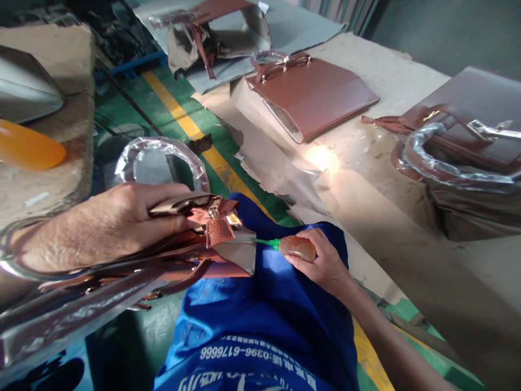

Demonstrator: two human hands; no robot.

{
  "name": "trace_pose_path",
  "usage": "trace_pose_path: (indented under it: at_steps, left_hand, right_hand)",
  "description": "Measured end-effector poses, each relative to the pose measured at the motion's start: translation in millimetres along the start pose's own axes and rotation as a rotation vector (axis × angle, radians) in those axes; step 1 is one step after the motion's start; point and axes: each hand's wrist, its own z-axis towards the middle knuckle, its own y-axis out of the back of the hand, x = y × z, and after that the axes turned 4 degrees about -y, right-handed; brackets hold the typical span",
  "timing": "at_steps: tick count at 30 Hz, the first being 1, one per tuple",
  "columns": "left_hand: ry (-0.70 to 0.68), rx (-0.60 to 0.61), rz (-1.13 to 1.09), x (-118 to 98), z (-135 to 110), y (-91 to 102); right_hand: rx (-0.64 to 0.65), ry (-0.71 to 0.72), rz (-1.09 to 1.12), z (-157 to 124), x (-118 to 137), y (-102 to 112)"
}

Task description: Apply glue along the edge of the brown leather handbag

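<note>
My left hand [109, 228] grips a brown handbag [228, 269] over my lap, its fingers closed on the upper edge of the bag. A leather tab with a zipper end [220, 231] hangs by the fingertips, and a plastic-wrapped handle [163, 144] arches up behind the hand. My right hand [325, 266] is closed around a small squeeze bottle [298, 248], amber in colour. Its thin green nozzle [266, 243] points left, with the tip at the bag's pale open side edge. Whether the tip touches the edge, I cannot tell. My fingers hide part of the bag's opening.
On the paper-covered table to the right lie a brown handbag [313, 95] and a darker bag [468, 114] with a wrapped handle. Another open bag [236, 32] sits at the back. An orange object [30, 145] rests on the left table. A blue apron [260, 326] covers my lap.
</note>
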Motion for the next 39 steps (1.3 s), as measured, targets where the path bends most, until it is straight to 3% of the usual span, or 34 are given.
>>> trace_pose_path:
  at_steps: [5,8,13,22,27,30,34,37,39]
  left_hand:
    - [-0.102,0.052,0.003,-0.7,-6.8,-3.3]
    - [-0.130,0.010,0.037,-6.0,-12.6,-6.7]
    - [-0.296,-0.102,0.089,-12.0,-20.8,-13.2]
    - [-0.301,-0.160,0.202,-16.4,-41.9,-28.3]
    - [-0.318,-0.163,0.236,-16.0,-52.9,-32.8]
    - [-0.314,-0.154,0.257,-14.7,-59.2,-35.3]
    - [-0.364,-0.170,0.254,-15.9,-64.9,-38.4]
    - [-0.411,-0.169,0.231,-21.0,-65.4,-38.9]
    - [-0.513,-0.210,0.257,-22.9,-65.7,-39.7]
  right_hand:
    - [-0.001,0.007,-0.013,0.1,1.7,1.7]
    - [0.006,-0.006,-0.015,-0.1,0.9,1.6]
    - [0.046,-0.096,-0.008,-6.9,2.2,4.5]
    - [0.148,-0.235,0.086,-18.3,7.2,8.4]
    - [0.264,-0.259,0.134,-18.5,15.1,17.5]
    - [0.261,-0.265,0.149,-15.9,15.0,17.5]
    - [0.210,-0.283,0.148,-11.7,10.5,14.4]
    - [0.263,-0.287,0.163,-14.3,8.7,16.4]
    - [0.317,-0.278,0.179,-18.4,7.8,19.3]
